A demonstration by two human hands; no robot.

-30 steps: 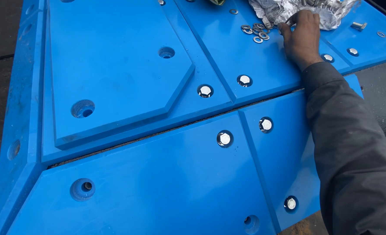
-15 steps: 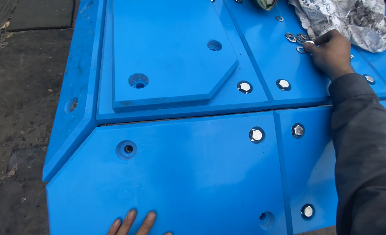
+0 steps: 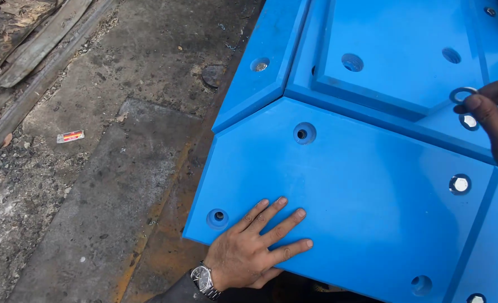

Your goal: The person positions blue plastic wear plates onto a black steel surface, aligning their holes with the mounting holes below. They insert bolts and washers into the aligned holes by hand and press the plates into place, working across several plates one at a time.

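My left hand (image 3: 260,241) lies flat with fingers spread on the near corner of a large blue panel (image 3: 367,191), a wristwatch (image 3: 203,279) on its wrist. An open bolt hole (image 3: 218,217) sits just left of its fingers. My right hand (image 3: 496,123) comes in from the right edge and pinches a metal washer (image 3: 462,94) between thumb and fingertips, held above the panel. Another open hole (image 3: 304,133) lies between the two hands.
More blue panels (image 3: 400,50) with empty holes (image 3: 352,62) fill the upper right; several holes at the right hold silver bolt heads (image 3: 460,184). Rough concrete ground (image 3: 109,168) with planks (image 3: 41,39) and a small wrapper (image 3: 70,136) lies to the left.
The view has swung left and nearer. My right hand has left the crumpled bag and washer pile and now holds one washer up. My left hand has slid further onto the panel.
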